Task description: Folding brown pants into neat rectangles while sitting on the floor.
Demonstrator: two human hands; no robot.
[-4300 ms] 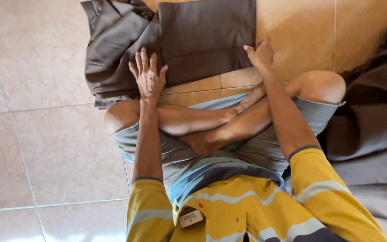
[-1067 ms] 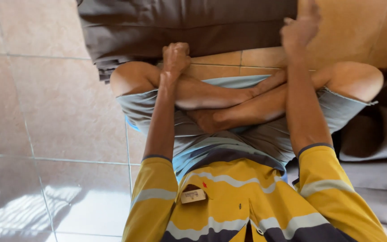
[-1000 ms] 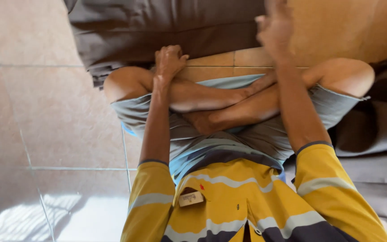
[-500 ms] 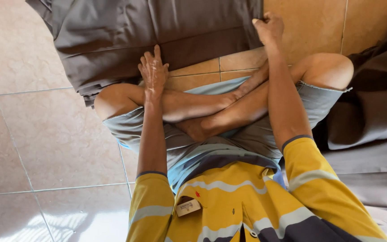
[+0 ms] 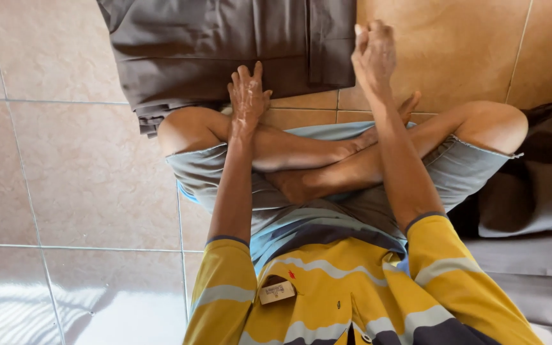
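I sit cross-legged on a tiled floor with a folded dark grey garment (image 5: pixel 225 45) lying in front of my knees. My left hand (image 5: pixel 248 96) lies flat with fingers apart on the near edge of the garment. My right hand (image 5: pixel 373 54) hovers at the garment's right edge, fingers loosely curled, and I cannot see anything held in it. My crossed bare legs (image 5: pixel 327 160) and grey shorts lie between me and the cloth.
More grey cloth (image 5: pixel 531 217) is piled on the floor at my right side. Beige floor tiles (image 5: pixel 78 166) spread to the left, and orange-brown tiles (image 5: pixel 455 51) lie beyond my right hand.
My left hand opened from a curled fist and now rests flat on the garment's near edge. My right hand stayed at the garment's right edge. The view shifted.
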